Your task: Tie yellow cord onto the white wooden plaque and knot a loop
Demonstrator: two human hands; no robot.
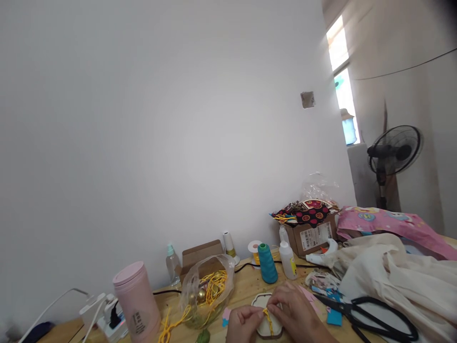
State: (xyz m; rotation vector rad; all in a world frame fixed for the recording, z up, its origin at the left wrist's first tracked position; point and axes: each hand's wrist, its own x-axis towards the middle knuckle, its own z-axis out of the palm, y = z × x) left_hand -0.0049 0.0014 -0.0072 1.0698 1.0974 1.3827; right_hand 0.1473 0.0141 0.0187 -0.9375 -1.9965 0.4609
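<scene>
At the bottom edge of the head view, my left hand (243, 323) and my right hand (298, 314) meet over a small white lobed wooden piece (260, 301) lying on the wooden table (246, 286). Both pinch a short yellow cord (267, 320) that runs across the piece. Only the fingers and backs of the hands show; the wrists are cut off by the frame.
A clear bag of yellow cord and gold bells (209, 290) lies left of the hands, beside a pink tumbler (137, 301). Behind stand a teal thread spool (267, 263) and a white glue bottle (288, 259). Black scissors (374, 312), cream cloth (400, 276) and a cardboard box (312, 236) are to the right.
</scene>
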